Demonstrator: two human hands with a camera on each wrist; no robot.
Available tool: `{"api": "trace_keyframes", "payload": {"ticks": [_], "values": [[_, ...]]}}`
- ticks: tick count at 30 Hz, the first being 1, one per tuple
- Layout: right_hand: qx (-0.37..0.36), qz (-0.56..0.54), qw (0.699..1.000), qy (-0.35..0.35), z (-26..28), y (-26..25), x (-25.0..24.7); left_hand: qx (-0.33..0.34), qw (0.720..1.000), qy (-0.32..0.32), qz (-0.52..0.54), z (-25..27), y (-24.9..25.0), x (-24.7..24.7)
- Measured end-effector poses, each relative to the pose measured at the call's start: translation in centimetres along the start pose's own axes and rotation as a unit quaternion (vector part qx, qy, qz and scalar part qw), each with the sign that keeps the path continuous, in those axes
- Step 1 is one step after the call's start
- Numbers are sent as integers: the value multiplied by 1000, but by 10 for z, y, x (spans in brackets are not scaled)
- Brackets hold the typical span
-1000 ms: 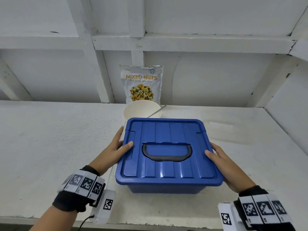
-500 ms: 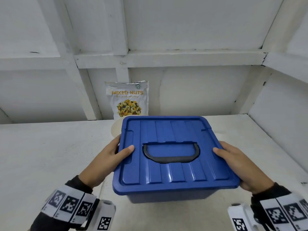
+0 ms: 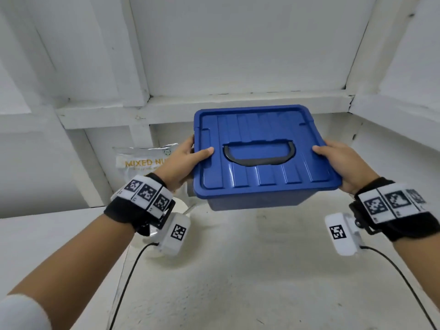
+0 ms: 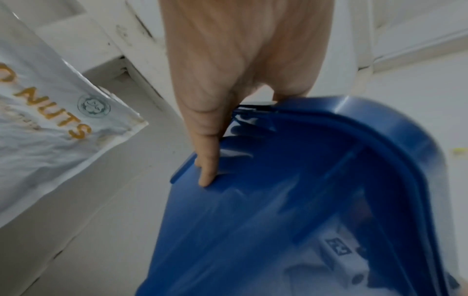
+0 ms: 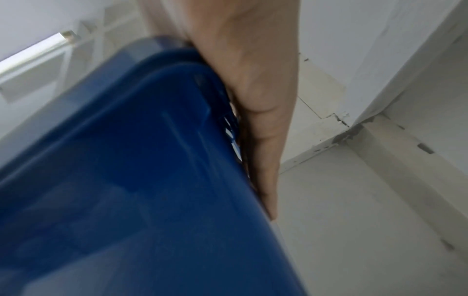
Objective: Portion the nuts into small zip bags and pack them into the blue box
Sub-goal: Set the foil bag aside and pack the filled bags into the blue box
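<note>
The blue box (image 3: 262, 167), lid on with a black handle (image 3: 259, 156) lying flat, hangs in the air above the white table. My left hand (image 3: 183, 160) grips its left rim, thumb on the lid, fingers under the edge. On the other side my right hand (image 3: 338, 163) grips the right rim the same way. In the left wrist view a finger (image 4: 206, 160) lies along the box (image 4: 291, 200) rim. The right wrist view shows fingers (image 5: 263, 156) tucked under the rim of the box (image 5: 126, 180). The mixed nuts bag (image 3: 142, 163) leans on the back wall, partly hidden behind my left wrist.
A white bowl (image 3: 181, 206) stands under my left wrist, mostly hidden. The white table (image 3: 262, 270) lies below the box. White wall panels and beams close the back and right sides. Cables run from both wrist cameras toward the near edge.
Both hands have lifted the blue box off the table, up and away from me. The view has tilted upward, so the bag and bowl now sit lower left.
</note>
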State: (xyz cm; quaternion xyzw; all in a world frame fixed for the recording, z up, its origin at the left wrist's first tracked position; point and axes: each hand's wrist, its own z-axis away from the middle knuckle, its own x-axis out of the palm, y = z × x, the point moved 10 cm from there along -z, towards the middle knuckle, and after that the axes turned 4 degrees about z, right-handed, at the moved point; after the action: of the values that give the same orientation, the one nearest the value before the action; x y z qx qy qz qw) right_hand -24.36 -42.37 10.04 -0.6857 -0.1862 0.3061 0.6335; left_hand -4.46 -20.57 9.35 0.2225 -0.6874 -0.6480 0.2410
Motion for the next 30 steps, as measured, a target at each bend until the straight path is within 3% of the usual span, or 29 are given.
{"api": "trace_keyframes", "payload": {"ticks": [6, 13, 20, 30], "values": [[-34, 19, 999, 26, -51, 23, -6, -9, 999, -17, -35, -59, -30, 8], [-57, 28, 997, 43, -76, 57, -11, -2, 999, -15, -33, -83, -68, 21], [29, 52, 998, 13, -89, 101, -3, -94, 995, 1, -13, -82, -119, 18], [106, 91, 990, -20, -124, 131, 24, -196, 979, 53, 4, -98, -144, -1]]}}
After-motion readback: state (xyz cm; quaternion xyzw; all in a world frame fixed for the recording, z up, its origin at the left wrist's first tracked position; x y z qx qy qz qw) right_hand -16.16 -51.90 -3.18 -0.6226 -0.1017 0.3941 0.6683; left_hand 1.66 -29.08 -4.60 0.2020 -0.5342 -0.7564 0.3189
